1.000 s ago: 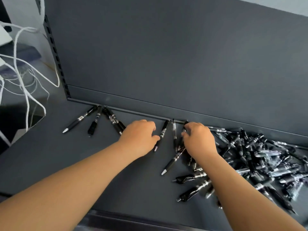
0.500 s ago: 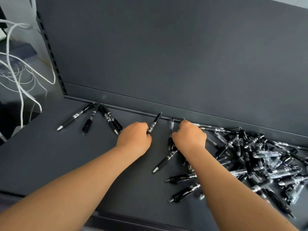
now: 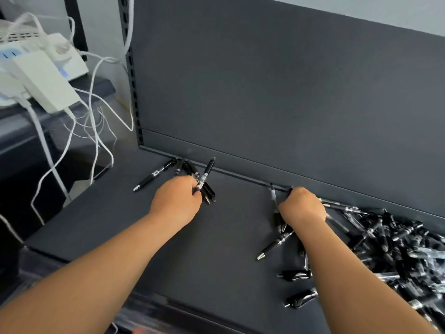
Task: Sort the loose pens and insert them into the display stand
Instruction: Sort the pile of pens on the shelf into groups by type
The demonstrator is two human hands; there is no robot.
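Pens (image 3: 298, 301) lie loose nearest the viewer at the front of the dark shelf (image 3: 216, 261). Behind them the main heap (image 3: 397, 249) spreads off to the right edge. At the heap's left fringe the right hand (image 3: 302, 206) sits knuckles up, its fingers curled down among the pens by the back ledge. Whether they grip any is hidden, though a clear-barrelled pen (image 3: 272, 195) pokes out just beside it. Well apart to the left, the left hand (image 3: 175, 201) pinches the held pen (image 3: 205, 174) by its lower end. The pen's long axis points up and away toward the back panel (image 3: 289, 92), tilted a little rightward. Just beyond those fingers lies a small group (image 3: 154, 175) of black pens, fanned out from the foot of the panel. The left hand is plainly the nearer one, and laying the pen there looks like a matter of tipping it down ahead of the fingertips. No display stand shows, so this is judged a sorting step. White cables (image 3: 96, 116) hang at far left. Half a second ago the two hands were almost side by side at the heap, with the pen just lifted. Since then the left hand has carried it across to the small group, while the right has stayed at the heap.
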